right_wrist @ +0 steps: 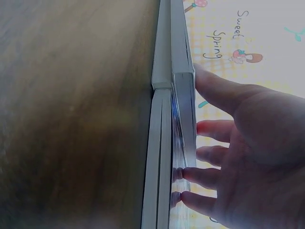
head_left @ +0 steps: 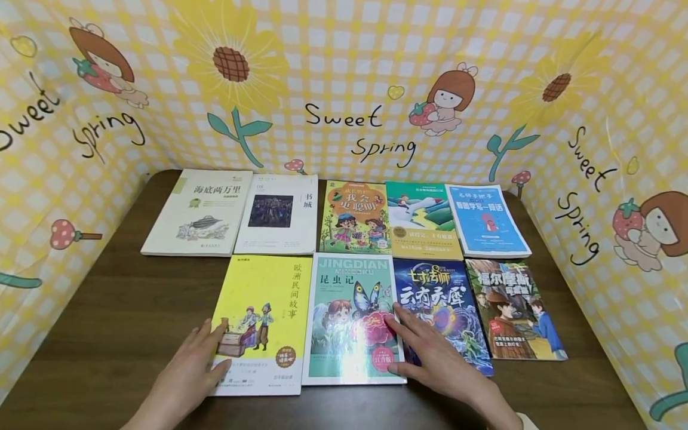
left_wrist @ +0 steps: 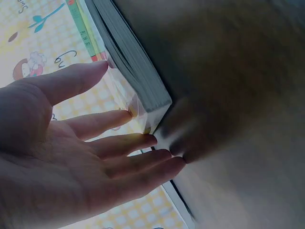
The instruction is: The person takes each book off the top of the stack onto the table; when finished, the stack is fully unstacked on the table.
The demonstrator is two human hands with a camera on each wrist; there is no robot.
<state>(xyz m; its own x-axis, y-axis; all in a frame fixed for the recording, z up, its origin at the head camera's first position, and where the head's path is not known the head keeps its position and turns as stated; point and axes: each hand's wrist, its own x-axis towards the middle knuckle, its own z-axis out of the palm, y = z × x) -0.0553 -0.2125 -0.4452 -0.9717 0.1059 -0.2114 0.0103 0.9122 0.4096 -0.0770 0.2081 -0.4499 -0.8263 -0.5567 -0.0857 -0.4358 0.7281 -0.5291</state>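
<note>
My left hand (head_left: 188, 364) lies at the lower left edge of a yellow storybook (head_left: 274, 298), thumb over its white lower corner and fingers along its side. In the left wrist view its fingers are loosely extended beside the book's page block (left_wrist: 136, 67). A teal insect-themed book (head_left: 335, 325) lies to the right, between the two hands. My right hand (head_left: 438, 352) touches that book's right edge with thumb and fingertips, and reaches across a dark blue fantasy book (head_left: 457, 298). The right wrist view shows the thumb (right_wrist: 214, 88) at a book corner.
A back row holds a pale submarine book (head_left: 196, 209), a white book (head_left: 279, 239), an orange children's book (head_left: 355, 221), a green and yellow book (head_left: 421, 221) and a light blue book (head_left: 489, 221). A detective book (head_left: 518, 310) lies front right. Patterned cloth (head_left: 333, 71) surrounds the brown table (head_left: 91, 334).
</note>
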